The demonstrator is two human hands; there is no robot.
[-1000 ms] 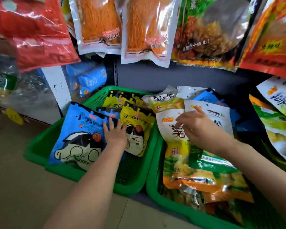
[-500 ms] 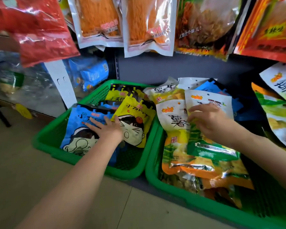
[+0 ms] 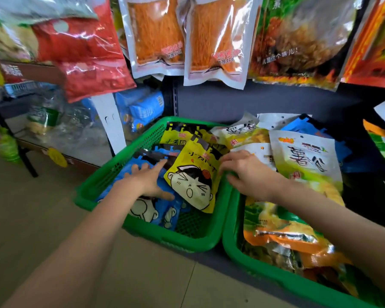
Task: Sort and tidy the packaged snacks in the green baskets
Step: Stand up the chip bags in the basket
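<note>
In the left green basket (image 3: 111, 174), the left hand (image 3: 148, 181) presses flat-fingered on blue packets (image 3: 165, 210) left of the yellow packet (image 3: 195, 176), whose right edge the right hand (image 3: 246, 174) touches, grip unclear; probably light, slippery film, best pinched at its seam.

Left hand (image 3: 148, 182) flat on blue packets (image 3: 165, 210) in left basket (image 3: 187, 243); right hand (image 3: 248, 174) touching yellow packet (image 3: 193, 181) edge
</note>
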